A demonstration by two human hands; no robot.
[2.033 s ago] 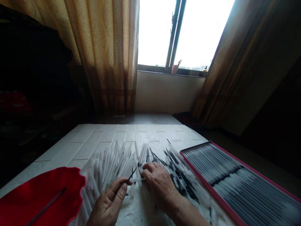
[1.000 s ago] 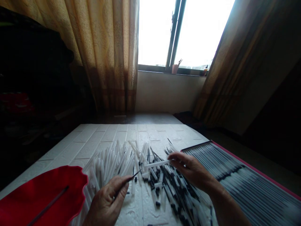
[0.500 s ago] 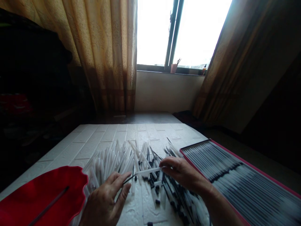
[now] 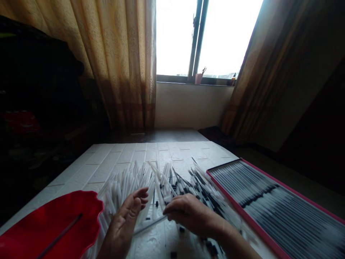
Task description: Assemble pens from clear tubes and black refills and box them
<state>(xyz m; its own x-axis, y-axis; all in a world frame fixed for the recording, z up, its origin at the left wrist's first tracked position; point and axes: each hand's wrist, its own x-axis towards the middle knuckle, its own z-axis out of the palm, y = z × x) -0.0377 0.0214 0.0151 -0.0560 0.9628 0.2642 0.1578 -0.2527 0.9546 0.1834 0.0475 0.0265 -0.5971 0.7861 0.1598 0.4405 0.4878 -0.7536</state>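
My right hand (image 4: pixel 188 213) pinches one end of a thin translucent plastic tube (image 4: pixel 151 226), which slants down toward my left hand and looks greyish along its length. My left hand (image 4: pixel 125 219) is beside the tube's lower end, fingers apart and slightly curled, with nothing visible in them. Behind it lies a heap of clear tubes (image 4: pixel 126 180). Thin black sticks (image 4: pixel 203 190) and small black caps (image 4: pixel 182 229) are scattered behind and under my right hand.
On the right, a pink-edged box (image 4: pixel 225 187) holds rows of tubes with dark parts. A red scalloped dish (image 4: pixel 88 230) with one thin dark stick (image 4: pixel 60 235) in it stands on the left. A white brick-patterned cover (image 4: pixel 107 162) lies on the table.
The dark stick in my left hand is no longer visible there, and its fingers have opened. My right hand has moved left and toward me, with the tube now slanting down leftward.
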